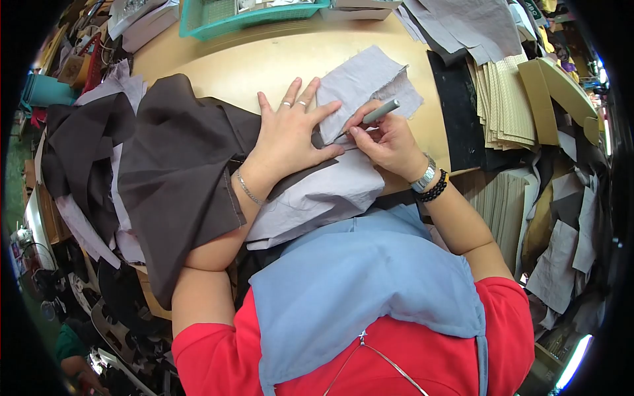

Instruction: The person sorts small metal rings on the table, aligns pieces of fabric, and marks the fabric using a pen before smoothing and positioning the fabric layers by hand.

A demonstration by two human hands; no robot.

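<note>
My left hand (290, 131) lies flat with spread fingers on the cloth at the table's middle, its fingertips beside a light grey fabric piece (360, 72). Held in my right hand (386, 142) is a grey pen (382, 111), its tip down at the lower edge of that piece, near my left thumb and index finger. Dark brown fabric (175, 155) spreads out left of my left hand and partly under my forearm. Crumpled light grey cloth (317, 195) hangs over the front edge, below both hands.
A teal tray (254, 25) stands at the back of the wooden table (231, 63). Grey fabric pieces (472, 26) lie at the back right, above a stack of cream sheets (505, 102) and a yellow box (538, 102). Part of another person (72, 350) shows at lower left.
</note>
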